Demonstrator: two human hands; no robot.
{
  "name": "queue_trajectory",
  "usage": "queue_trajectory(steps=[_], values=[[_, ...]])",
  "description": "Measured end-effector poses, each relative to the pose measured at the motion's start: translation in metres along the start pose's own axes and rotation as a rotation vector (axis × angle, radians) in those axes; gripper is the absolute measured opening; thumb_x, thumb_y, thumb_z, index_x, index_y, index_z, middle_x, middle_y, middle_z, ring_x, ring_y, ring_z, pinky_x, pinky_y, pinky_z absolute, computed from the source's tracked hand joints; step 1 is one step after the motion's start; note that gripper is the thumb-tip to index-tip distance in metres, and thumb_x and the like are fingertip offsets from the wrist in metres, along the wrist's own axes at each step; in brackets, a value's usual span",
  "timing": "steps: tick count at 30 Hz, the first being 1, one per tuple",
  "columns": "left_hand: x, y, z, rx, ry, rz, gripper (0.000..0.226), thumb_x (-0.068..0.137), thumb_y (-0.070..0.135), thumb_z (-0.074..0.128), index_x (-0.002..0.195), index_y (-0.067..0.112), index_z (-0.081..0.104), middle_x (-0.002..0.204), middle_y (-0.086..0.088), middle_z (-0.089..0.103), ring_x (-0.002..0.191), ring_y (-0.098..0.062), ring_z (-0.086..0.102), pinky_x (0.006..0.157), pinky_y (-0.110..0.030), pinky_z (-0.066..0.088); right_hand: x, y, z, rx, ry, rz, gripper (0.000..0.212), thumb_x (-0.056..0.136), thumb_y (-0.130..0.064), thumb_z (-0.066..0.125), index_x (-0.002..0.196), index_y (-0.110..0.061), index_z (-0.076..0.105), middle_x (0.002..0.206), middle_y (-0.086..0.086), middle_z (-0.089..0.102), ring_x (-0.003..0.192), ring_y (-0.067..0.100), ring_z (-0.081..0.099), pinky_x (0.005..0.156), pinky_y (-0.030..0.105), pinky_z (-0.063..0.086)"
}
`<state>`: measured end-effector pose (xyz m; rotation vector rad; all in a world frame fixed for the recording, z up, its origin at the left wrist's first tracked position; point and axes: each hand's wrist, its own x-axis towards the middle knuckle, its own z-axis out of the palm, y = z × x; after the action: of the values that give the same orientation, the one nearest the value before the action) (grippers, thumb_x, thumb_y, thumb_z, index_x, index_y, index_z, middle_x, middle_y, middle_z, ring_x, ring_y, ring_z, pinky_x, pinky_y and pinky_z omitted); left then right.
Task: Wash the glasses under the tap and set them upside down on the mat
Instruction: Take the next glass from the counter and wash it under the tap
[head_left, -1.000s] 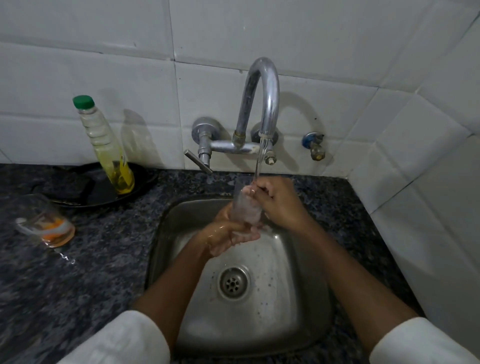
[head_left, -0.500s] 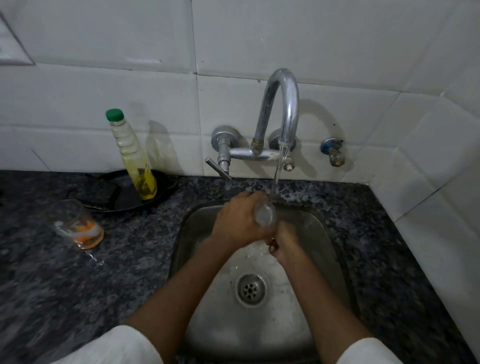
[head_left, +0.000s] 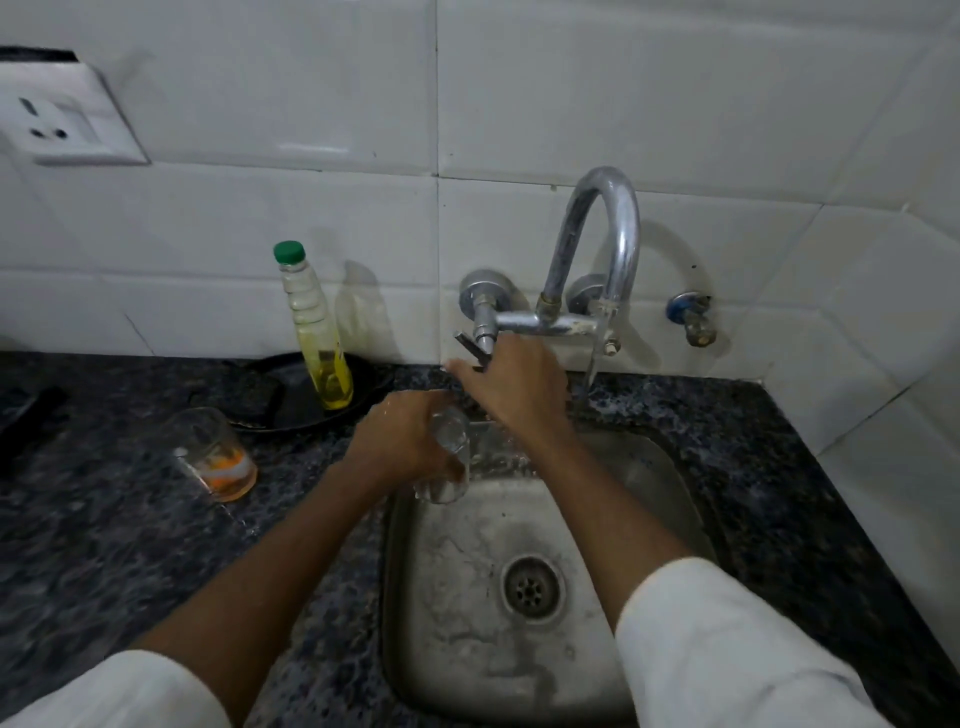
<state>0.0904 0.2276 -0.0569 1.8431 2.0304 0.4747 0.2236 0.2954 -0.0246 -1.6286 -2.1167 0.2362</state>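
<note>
Near the centre of the frame the left hand (head_left: 402, 441) grips a clear glass (head_left: 448, 457), its fingers wrapped round the far side of the wall; the glass hangs over the upper left corner of the sink (head_left: 675, 467), its long axis close to upright and leaning a little, though blur makes it hard to tell which end is the mouth. The right hand (head_left: 519, 384) is crossed above it, toward the upper middle of the frame, fingers loosely spread and reaching left to the tap lever (head_left: 470, 347), apparently touching it; contact is not sharp enough to be sure. Water runs from the spout (head_left: 605, 234) to the right of both hands, so the glass sits left of the stream, not under it. A second glass (head_left: 215, 454) with orange residue stands on the counter (head_left: 104, 545) at middle left, on the left hand's side. No mat is visible; judging from this, the held glass must travel left, led by the left hand.
</note>
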Motion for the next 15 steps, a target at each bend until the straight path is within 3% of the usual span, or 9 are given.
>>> queue_trajectory(steps=[3, 6, 10, 12, 14, 15], values=[[-0.007, -0.013, -0.007, -0.018, -0.001, 0.005, 0.063, 0.046, 0.047, 0.087, 0.104, 0.033, 0.067, 0.104, 0.005, 0.071, 0.099, -0.018, 0.066, 0.076, -0.037, 0.056, 0.009, -0.014, 0.001, -0.094, 0.006, -0.011, 0.047, 0.097, -0.05, 0.045, 0.115, -0.01, 0.061, 0.09, 0.011, 0.066, 0.084, 0.03, 0.064, 0.067, 0.032, 0.046], [-0.011, -0.025, -0.014, -0.021, 0.0, 0.021, 0.061, 0.049, 0.045, 0.089, 0.105, 0.033, 0.067, 0.105, 0.007, 0.07, 0.098, -0.016, 0.065, 0.076, -0.036, 0.057, 0.011, -0.012, 0.016, 0.187, 0.052, 0.188, 0.058, 0.102, -0.047, 0.032, 0.091, -0.003, 0.067, 0.078, 0.011, 0.064, 0.072, 0.029, 0.06, 0.063, 0.036, 0.048], [-0.008, -0.034, -0.022, -0.04, -0.016, 0.057, 0.069, 0.047, 0.05, 0.089, 0.111, 0.032, 0.068, 0.11, 0.007, 0.07, 0.102, -0.016, 0.065, 0.081, -0.038, 0.058, 0.004, -0.004, 0.028, 0.463, 0.016, 0.296, 0.061, 0.097, -0.051, 0.044, 0.073, 0.0, 0.065, 0.074, 0.019, 0.069, 0.07, 0.037, 0.067, 0.069, 0.048, 0.055], [-0.006, -0.035, -0.027, -0.046, -0.038, 0.103, 0.07, 0.046, 0.052, 0.088, 0.11, 0.03, 0.068, 0.109, 0.006, 0.071, 0.099, -0.017, 0.066, 0.08, -0.037, 0.058, -0.013, 0.001, 0.024, 0.459, -0.027, 0.272, 0.044, 0.098, -0.038, 0.048, 0.081, -0.002, 0.066, 0.079, 0.016, 0.069, 0.077, 0.035, 0.067, 0.073, 0.044, 0.054], [-0.003, -0.033, -0.03, -0.055, -0.044, 0.149, 0.073, 0.044, 0.056, 0.087, 0.109, 0.029, 0.068, 0.107, 0.005, 0.072, 0.098, -0.017, 0.067, 0.079, -0.035, 0.056, -0.04, 0.008, 0.02, 0.467, -0.174, 0.206, 0.015, 0.094, -0.016, 0.057, 0.104, -0.008, 0.064, 0.098, 0.007, 0.067, 0.095, 0.025, 0.066, 0.081, 0.035, 0.05], [-0.003, -0.03, -0.032, -0.07, -0.047, 0.159, 0.073, 0.044, 0.058, 0.087, 0.109, 0.03, 0.068, 0.107, 0.006, 0.072, 0.099, -0.016, 0.067, 0.08, -0.034, 0.055, -0.057, 0.01, 0.018, 0.522, -0.299, 0.155, 0.026, 0.089, -0.011, 0.064, 0.115, -0.011, 0.06, 0.108, 0.003, 0.065, 0.102, 0.018, 0.063, 0.084, 0.03, 0.05]])
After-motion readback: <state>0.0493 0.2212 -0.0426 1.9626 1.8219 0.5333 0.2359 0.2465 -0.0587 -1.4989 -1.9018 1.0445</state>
